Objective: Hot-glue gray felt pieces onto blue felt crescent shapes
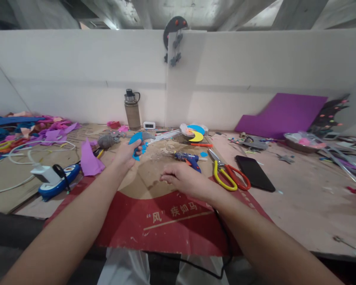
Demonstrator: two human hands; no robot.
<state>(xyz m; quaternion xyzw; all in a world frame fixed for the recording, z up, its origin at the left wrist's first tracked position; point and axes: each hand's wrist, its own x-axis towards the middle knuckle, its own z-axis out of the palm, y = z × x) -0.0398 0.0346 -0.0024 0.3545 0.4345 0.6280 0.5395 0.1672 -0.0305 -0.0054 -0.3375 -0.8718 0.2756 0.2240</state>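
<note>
muted light, pale glare on the ceiling point(157, 12), soft shadows across the red cardboard point(127, 231), slight blur

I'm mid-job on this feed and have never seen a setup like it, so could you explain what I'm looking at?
There is no machine here: a person works bare-handed. The single picture comes from a camera worn on the head, looking forward and down.

The left hand holds a blue piece. The right hand is loosely curled, nearest a glue gun lying just beyond it; I can't tell whether it holds anything.

Below them, a red printed sheet lies on the table. To the right are scissors and a black phone; to the left, a blue power strip and a gray yarn ball. Farther back, a bottle stands before a white partition.
</note>
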